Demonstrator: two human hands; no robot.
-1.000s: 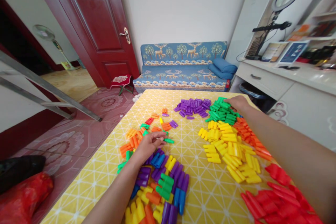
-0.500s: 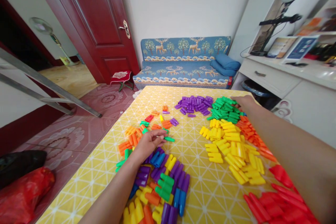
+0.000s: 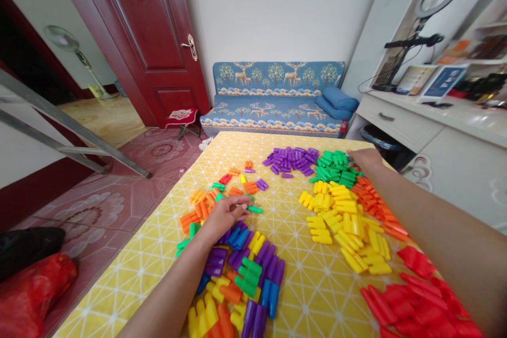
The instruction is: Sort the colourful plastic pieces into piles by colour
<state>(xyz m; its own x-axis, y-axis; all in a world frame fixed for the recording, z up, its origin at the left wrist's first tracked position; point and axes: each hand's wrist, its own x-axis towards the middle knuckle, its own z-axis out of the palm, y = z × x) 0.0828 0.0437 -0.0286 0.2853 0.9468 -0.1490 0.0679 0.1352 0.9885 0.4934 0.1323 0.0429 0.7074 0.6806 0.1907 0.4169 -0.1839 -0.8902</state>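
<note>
My left hand [image 3: 229, 211] is over the left half of the table, its fingers closed on a green plastic building piece [image 3: 255, 209] made of joined rounded tubes. Under and around that wrist lies a mixed heap of such pieces, among them purple [image 3: 253, 318], a green one [image 3: 249, 277] and blue [image 3: 273, 300]. At the far right edge, my right hand [image 3: 364, 159] reaches down beside the green pile [image 3: 336, 167]. A bit of blue [image 3: 360, 174] shows just below it. Its fingertips are mostly hidden, so its grip is unclear.
Sorted piles of purple [image 3: 291, 160], yellow [image 3: 348, 224], orange [image 3: 374, 200] and red pieces [image 3: 415, 301] lie on the yellow patterned tablecloth [image 3: 301, 253]. Behind the table stands a blue sofa [image 3: 273, 108]. A white cabinet [image 3: 447, 142] is to the right, a red stool [image 3: 181, 116] beyond the table's left side.
The view has shifted slightly, so the right-hand piles and cabinet appear a little further left. Both hands keep nearly the same places over the table.
</note>
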